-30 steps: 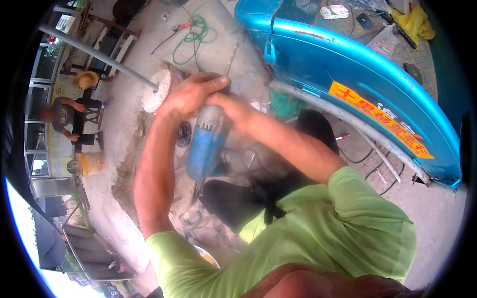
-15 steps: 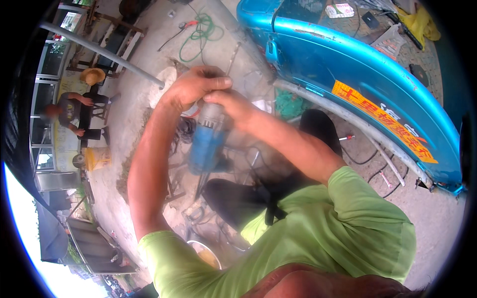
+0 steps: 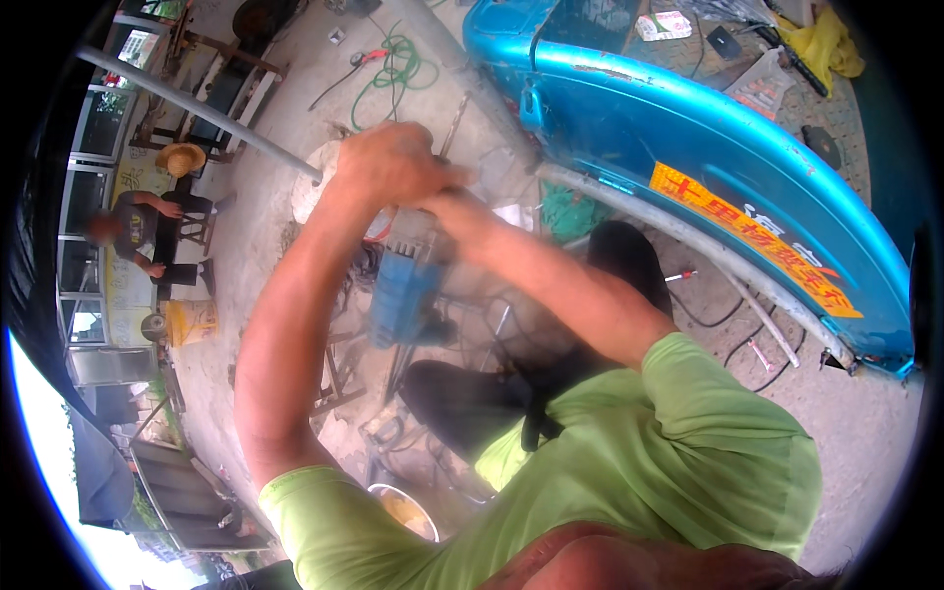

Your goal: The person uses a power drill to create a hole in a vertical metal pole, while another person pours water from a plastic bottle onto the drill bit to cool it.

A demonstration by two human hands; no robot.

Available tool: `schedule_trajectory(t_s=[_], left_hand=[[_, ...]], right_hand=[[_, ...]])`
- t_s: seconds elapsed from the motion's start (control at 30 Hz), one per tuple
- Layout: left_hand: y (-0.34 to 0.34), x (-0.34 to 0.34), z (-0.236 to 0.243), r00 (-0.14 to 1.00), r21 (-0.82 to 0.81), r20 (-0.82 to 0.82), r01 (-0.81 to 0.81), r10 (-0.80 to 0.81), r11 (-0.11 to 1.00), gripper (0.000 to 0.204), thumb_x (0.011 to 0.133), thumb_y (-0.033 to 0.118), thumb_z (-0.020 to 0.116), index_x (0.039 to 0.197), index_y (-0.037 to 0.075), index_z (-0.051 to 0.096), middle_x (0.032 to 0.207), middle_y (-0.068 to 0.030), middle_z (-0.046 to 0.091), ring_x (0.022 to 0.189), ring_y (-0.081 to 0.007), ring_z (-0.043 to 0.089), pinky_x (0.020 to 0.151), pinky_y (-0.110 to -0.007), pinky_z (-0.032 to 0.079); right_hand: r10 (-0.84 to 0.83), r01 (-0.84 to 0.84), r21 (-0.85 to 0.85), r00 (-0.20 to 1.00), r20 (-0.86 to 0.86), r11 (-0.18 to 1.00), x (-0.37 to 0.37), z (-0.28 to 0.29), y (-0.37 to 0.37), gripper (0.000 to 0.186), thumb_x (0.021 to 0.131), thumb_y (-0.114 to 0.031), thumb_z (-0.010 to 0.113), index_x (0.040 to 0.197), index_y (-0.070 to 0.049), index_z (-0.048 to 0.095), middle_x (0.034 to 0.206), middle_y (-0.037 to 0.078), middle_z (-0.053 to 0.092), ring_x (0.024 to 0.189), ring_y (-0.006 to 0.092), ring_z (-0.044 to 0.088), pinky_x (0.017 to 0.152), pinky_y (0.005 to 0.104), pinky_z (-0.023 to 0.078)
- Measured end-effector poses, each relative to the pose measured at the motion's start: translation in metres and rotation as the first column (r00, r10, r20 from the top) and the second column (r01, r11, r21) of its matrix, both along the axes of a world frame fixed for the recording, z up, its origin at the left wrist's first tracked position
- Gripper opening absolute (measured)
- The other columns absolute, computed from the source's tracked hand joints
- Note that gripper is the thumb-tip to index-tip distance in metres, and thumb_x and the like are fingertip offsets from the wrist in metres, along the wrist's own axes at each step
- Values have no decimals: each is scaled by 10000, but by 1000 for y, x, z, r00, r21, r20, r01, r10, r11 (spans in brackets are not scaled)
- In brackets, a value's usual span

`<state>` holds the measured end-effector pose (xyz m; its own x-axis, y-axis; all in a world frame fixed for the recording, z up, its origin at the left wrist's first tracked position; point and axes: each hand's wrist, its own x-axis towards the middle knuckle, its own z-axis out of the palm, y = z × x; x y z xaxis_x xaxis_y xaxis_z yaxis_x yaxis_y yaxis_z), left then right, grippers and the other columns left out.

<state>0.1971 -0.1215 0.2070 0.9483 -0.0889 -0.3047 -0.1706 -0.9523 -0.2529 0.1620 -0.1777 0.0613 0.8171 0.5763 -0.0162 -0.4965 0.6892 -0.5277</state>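
Note:
A blue power drill [image 3: 401,295] with a grey front housing hangs upright in front of me, smeared by motion. At its upper end my left hand [image 3: 388,162] is closed, knuckles up, around the nose of the drill. My right hand [image 3: 447,205] is closed just below and to the right, touching the left one; its fingers are partly hidden and blurred. A thin metal rod like a drill bit [image 3: 455,126] sticks up beyond my hands; where it joins the drill is hidden.
A blue curved vehicle panel [image 3: 610,128] stands at the right, with a metal pipe frame below. A green hose [image 3: 398,74] lies on the far floor. A white bucket [image 3: 403,509] stands near me. Another person [image 3: 138,224] sits at the left beside a yellow bucket [image 3: 192,323].
My left hand has turned over the drill's nose, and its fingers have curled further. The right hand has shifted slightly down. The drill has moved a little to the left.

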Motion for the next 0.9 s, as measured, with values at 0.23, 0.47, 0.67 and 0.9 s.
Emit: schedule_trajectory(t_s=[0.23, 0.47, 0.67, 0.9], left_hand=[[24, 23, -14, 982, -249, -186, -8, -40, 969, 641, 760, 604, 701, 930, -12, 755, 936, -180, 748, 909, -294, 720, 802, -388, 566], [68, 37, -51, 937, -714, -336, -189, -93, 674, 430, 834, 431, 757, 839, 5, 702, 694, -79, 650, 552, -159, 623, 452, -328, 490], [63, 28, -35, 921, -620, -390, -278, 20, 734, 371, 876, 376, 768, 859, 12, 701, 727, -18, 625, 705, -101, 560, 639, -297, 471], [-5, 7, 3, 998, -38, -57, 11, -14, 999, 662, 752, 630, 696, 900, -12, 764, 875, -193, 747, 791, -300, 724, 738, -421, 559]], right_hand=[[134, -134, 37, 991, 1, 990, 4, -11, 1, 285, 925, -218, 680, 1168, -72, 644, 1033, 51, 683, 905, 170, 681, 767, 361, 572], [169, -184, 199, 982, 90, 963, 7, -23, 8, 365, 900, -241, 663, 1183, -18, 600, 1045, 100, 659, 916, 228, 688, 803, 396, 587], [153, -162, 202, 986, 60, 966, 2, -12, 5, 316, 825, -278, 755, 1035, -58, 668, 926, 53, 685, 834, 171, 671, 773, 357, 573], [66, -72, 145, 997, 46, 987, 4, -12, 4, 228, 872, -210, 716, 1045, -67, 673, 956, 48, 685, 855, 160, 669, 763, 350, 564]])
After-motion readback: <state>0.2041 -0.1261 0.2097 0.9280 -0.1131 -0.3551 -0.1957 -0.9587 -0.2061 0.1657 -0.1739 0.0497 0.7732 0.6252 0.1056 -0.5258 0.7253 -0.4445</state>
